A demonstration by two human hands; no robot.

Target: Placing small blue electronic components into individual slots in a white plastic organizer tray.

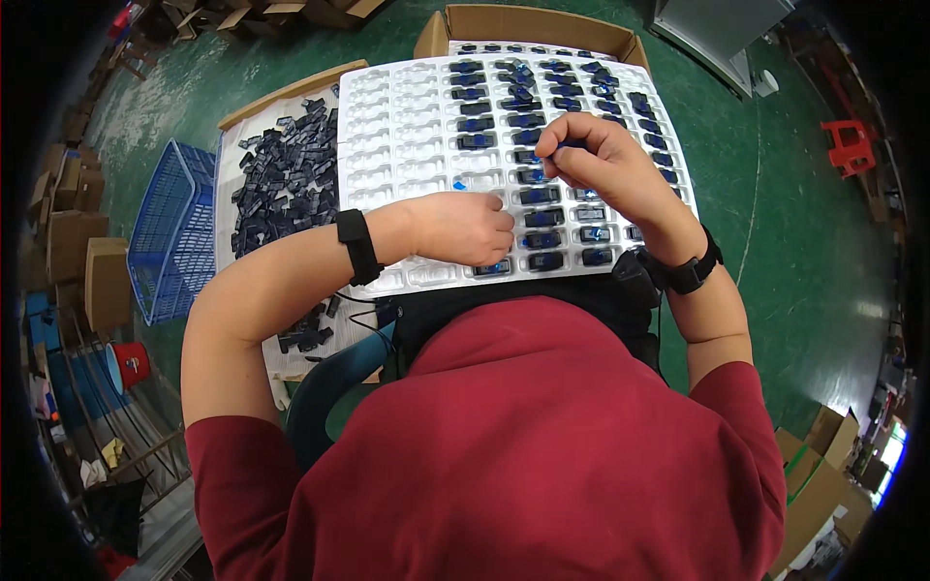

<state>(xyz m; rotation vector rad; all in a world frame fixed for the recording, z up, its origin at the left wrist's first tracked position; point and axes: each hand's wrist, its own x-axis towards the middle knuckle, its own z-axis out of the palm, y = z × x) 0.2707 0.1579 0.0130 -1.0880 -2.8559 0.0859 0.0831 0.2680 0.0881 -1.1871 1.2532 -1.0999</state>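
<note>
A white moulded tray (368,126) lies in front of me, with rows of small dark rectangular plastic parts (544,218) in its middle and right columns. My left hand (467,229) is low over the tray, its fingers curled down; whatever they hold is hidden. Raised above the right columns, my right hand (603,163) has thumb and forefinger pinched together. Something dark blue shows between those fingers, too small to name. A small bright blue scrap (459,185) lies on the tray just beyond my left hand.
A heap of loose dark parts (281,174) fills a shallow carton to the left. A blue plastic basket (174,232) stands beside it on the green floor. Behind the tray is a cardboard box (542,21) with another filled tray. A red stool (849,147) is at far right.
</note>
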